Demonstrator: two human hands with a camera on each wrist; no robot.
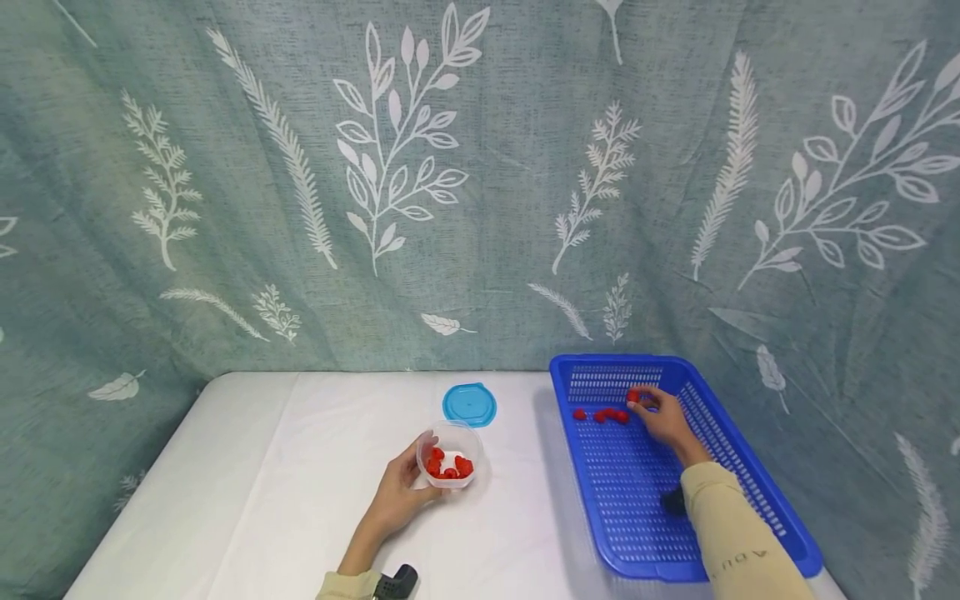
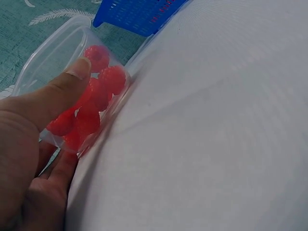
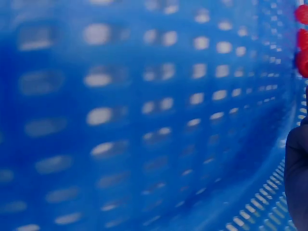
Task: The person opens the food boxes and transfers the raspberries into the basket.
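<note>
My left hand (image 1: 401, 493) grips a clear plastic tub (image 1: 474, 435) over the white table, its thumb along the tub's wall in the left wrist view. Several red raspberries (image 2: 113, 80) lie inside the tub. Over the far end of the blue basket (image 1: 622, 525), my right hand (image 1: 664, 421) pinches a single raspberry (image 1: 633, 395) between thumb and fingers. More loose raspberries (image 1: 622, 417) rest on the basket floor just left of that hand. Only an edge of the right hand shows in the right wrist view.
A round blue lid (image 1: 469, 405) lies on the white table (image 1: 262, 475), just beyond the tub. The basket's raised walls surround my right hand. A green curtain (image 1: 495, 208) with white leaf prints hangs behind the table and along its sides.
</note>
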